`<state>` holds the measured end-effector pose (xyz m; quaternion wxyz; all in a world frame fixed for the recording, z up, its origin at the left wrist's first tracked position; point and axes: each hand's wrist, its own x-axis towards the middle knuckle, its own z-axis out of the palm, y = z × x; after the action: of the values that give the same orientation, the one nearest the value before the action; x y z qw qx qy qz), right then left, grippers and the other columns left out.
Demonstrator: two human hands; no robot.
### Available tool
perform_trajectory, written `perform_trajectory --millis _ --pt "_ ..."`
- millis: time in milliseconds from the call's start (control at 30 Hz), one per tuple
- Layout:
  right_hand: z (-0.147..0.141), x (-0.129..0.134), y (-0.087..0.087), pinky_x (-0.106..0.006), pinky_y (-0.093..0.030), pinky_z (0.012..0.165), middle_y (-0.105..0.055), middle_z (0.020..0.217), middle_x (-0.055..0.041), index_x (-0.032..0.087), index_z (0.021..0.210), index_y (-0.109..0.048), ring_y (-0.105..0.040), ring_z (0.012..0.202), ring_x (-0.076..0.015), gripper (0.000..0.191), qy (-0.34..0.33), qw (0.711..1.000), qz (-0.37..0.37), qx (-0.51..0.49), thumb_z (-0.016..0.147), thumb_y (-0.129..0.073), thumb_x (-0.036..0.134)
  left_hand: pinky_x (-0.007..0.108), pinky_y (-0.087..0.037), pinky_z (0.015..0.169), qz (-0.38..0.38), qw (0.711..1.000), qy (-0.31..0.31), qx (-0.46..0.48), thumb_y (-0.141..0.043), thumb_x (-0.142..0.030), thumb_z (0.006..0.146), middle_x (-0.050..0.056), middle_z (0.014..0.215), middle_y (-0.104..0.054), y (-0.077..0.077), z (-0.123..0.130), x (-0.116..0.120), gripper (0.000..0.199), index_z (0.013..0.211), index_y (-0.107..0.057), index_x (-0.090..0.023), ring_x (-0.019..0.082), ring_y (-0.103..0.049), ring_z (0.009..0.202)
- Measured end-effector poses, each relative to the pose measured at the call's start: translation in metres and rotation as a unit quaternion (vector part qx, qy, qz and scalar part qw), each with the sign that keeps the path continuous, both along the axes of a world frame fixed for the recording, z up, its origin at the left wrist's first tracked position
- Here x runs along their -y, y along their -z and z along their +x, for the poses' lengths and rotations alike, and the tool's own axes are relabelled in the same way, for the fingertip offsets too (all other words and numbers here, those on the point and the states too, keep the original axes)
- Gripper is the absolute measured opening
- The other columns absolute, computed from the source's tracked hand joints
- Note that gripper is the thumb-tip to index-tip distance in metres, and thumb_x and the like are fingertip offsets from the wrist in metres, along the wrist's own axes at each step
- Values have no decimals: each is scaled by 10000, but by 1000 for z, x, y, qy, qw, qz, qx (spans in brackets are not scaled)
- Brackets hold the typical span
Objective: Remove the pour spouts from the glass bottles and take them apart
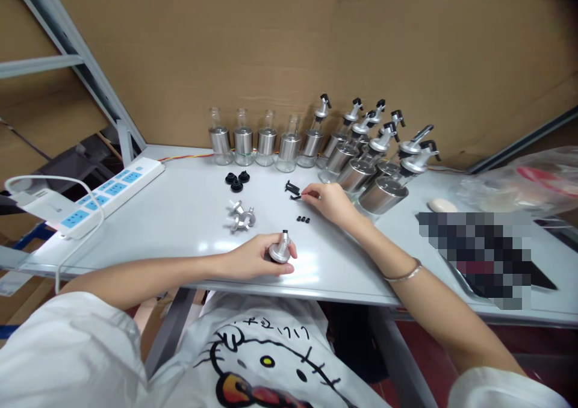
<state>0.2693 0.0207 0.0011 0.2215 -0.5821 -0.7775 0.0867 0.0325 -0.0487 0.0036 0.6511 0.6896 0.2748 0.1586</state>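
My left hand (257, 255) is wrapped round a silver pourer top (280, 251) with a small black tip, near the table's front edge. Farther right, my right hand (329, 202) pinches one small black lever (303, 197) beside other black levers (292, 187) on the table. Tiny black caps (303, 219) lie in a short row between my hands. Silver pourer parts (241, 216) rest in a group beyond my left hand, and black stoppers (237, 181) are clustered behind them.
Four open glass bottles with steel sleeves (266, 140) stand at the back. Several bottles with pourers (356, 170) crowd to their right. A white power strip (112, 197) and cable are at left. Right of my arm are a white oval object (442, 206), a blurred dark item and a plastic bag (533, 176).
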Motion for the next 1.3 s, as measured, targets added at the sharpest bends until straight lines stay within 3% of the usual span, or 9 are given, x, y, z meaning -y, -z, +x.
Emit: perform_trajectory --millis 200,400,633,1100,1300 --pt "-5 -1 0 -275 -435 673 -709 781 -55 170 872 -702 -618 680 -181 116 -5 998 -8 66 851 -598 217 246 -388 631 -16 1000 1 -3 -663 -270 762 -43 745 -504 -1 0 0 228 926 -538 -171 91 -484 643" --pt "-2 -2 4 -281 -458 726 -661 898 -77 163 1076 -686 -615 727 -176 268 -42 995 31 87 907 -522 289 244 -388 631 -4 1000 1 -8 -665 -271 768 -34 747 -514 0 0 1 228 935 -546 -171 100 -494 661" --pt "1 -4 12 -289 -463 735 -648 895 -84 168 1121 -673 -615 769 -191 317 -56 993 43 95 910 -509 339 244 -378 631 4 1000 -1 -12 -661 -274 771 -33 750 -507 2 -1 1 219 934 -554 -175 101 -472 663" --pt "4 -7 12 -332 -473 804 -616 970 -109 145 1146 -655 -607 848 -222 338 -81 991 12 102 899 -524 334 240 -355 624 0 1000 3 -16 -651 -270 764 -39 736 -482 -2 1 2 221 927 -548 -164 95 -435 646" --pt "5 -7 13 -418 -469 869 -601 1086 -145 160 1166 -640 -571 976 -278 361 -103 987 58 114 903 -502 364 236 -361 635 5 1000 4 -9 -650 -266 771 -36 757 -493 0 -1 2 212 929 -549 -167 91 -438 657"
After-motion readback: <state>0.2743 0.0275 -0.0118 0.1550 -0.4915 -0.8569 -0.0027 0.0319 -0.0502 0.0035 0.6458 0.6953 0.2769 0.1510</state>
